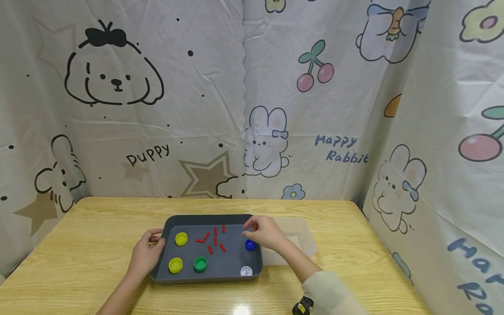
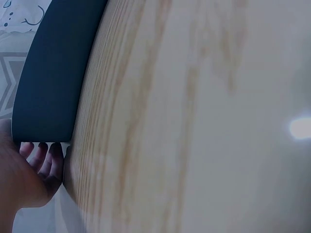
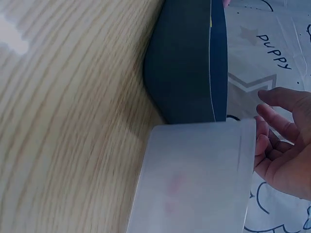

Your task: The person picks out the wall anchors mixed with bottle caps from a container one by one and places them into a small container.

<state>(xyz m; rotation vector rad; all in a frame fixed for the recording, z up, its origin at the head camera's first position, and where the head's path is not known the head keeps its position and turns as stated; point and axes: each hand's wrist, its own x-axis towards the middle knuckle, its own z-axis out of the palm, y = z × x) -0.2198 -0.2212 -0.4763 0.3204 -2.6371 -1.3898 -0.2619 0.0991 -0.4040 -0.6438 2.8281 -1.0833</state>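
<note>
A dark grey tray (image 1: 220,273) lies on the table, tilted in the wrist views. My left hand (image 1: 147,253) holds its left end, thumb at the rim; in the left wrist view the fingers (image 2: 54,160) curl against the tray's end wall. Over the right end hovers my right hand (image 1: 264,232), thumb and forefinger apart with nothing between them. Just below it is a blue round cap (image 1: 250,245). Several small red sticks (image 1: 215,241) lie scattered mid-tray. Two yellow caps, one far (image 1: 181,239) and one near (image 1: 175,265), a green cap (image 1: 200,264) and a clear cap (image 1: 246,271) also sit inside.
A translucent whitish box (image 1: 309,236) stands against the tray's right side, partly behind the right forearm; faint reddish patches show through it in the right wrist view. The wooden table (image 1: 346,262) is bordered by a printed curtain (image 1: 204,109) at the back and sides.
</note>
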